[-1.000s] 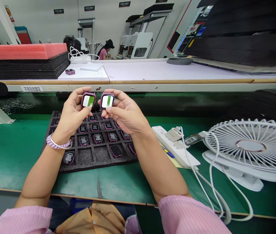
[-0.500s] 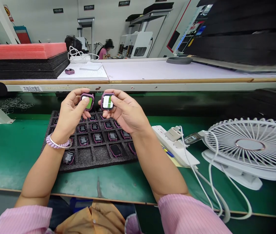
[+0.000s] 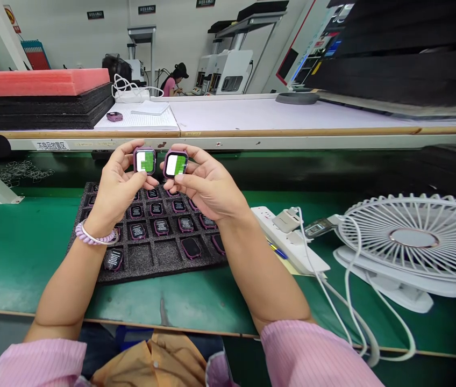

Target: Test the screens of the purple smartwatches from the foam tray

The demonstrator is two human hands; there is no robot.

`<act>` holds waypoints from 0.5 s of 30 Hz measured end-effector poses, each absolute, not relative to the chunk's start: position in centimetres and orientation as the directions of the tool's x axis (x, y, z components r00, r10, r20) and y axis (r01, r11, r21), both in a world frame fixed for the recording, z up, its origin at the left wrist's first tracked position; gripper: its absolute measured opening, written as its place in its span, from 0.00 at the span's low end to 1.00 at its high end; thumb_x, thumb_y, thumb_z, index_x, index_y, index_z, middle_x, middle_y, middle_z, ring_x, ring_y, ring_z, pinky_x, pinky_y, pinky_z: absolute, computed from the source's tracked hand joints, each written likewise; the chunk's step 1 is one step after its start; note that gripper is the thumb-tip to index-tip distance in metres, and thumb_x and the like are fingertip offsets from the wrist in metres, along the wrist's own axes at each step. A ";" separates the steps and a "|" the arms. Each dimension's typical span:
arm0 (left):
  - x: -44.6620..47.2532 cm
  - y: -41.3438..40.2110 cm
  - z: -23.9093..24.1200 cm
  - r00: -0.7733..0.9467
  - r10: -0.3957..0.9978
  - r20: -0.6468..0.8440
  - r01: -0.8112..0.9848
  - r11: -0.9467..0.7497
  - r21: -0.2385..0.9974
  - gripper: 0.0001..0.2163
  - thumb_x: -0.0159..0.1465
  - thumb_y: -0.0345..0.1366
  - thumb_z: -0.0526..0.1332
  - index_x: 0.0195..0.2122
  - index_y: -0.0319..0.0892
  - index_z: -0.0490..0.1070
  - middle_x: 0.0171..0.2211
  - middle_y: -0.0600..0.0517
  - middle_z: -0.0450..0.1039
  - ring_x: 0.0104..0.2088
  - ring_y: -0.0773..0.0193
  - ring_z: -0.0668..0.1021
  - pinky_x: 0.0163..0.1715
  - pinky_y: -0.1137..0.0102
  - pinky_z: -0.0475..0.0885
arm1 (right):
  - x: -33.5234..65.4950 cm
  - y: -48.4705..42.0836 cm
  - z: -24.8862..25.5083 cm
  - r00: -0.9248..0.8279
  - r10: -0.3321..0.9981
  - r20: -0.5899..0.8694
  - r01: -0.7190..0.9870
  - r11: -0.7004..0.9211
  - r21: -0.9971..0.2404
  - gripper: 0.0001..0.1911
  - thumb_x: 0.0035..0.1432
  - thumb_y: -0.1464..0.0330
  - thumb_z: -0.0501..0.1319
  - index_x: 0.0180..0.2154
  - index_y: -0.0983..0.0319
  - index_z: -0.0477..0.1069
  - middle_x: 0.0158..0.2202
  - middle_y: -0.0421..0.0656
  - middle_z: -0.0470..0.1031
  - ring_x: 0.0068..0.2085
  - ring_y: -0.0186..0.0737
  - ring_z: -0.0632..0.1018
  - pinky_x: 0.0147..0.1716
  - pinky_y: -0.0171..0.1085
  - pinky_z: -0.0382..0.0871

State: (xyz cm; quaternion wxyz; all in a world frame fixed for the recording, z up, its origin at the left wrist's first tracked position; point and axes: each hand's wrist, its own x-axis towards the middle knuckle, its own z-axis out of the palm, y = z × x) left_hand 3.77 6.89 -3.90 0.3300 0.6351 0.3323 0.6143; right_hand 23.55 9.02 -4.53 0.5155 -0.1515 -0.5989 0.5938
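Observation:
My left hand (image 3: 121,180) grips a purple-cased smartwatch (image 3: 145,160) by its edges, thumb at the lower rim of the screen. A second purple smartwatch (image 3: 175,164) is pinched in my right hand (image 3: 204,180), its thumb resting low on the display. Both screens are lit with white and green areas, and the two watches are held side by side, slightly apart. Beneath them lies a dark foam tray (image 3: 147,271) with rows of similar watches, many with text on their screens. Two front-row slots hold no watch. My forearms and hands cover parts of the tray.
Right of the tray are a white power strip (image 3: 308,258) with cables, a blue pen (image 3: 278,250) and a white fan (image 3: 409,242). A shelf (image 3: 228,118) above carries red and black foam (image 3: 38,83) and one more watch (image 3: 114,116). A person (image 3: 170,85) sits beyond.
Both thumbs have slid down from the screens to their lower edges, showing more of each display. White and green areas on the screens differ. The right watch has moved slightly left and tilted.

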 end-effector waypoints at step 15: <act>4.1 6.0 -3.2 0.044 0.864 0.501 0.010 -0.502 0.865 0.15 0.65 0.41 0.69 0.50 0.44 0.73 0.38 0.53 0.77 0.22 0.72 0.77 0.21 0.78 0.77 | 23.6 8.9 -4.1 -0.382 0.834 0.398 -0.399 0.240 -0.885 0.32 0.50 0.54 0.82 0.46 0.59 0.68 0.35 0.38 0.77 0.25 0.29 0.73 0.24 0.28 0.70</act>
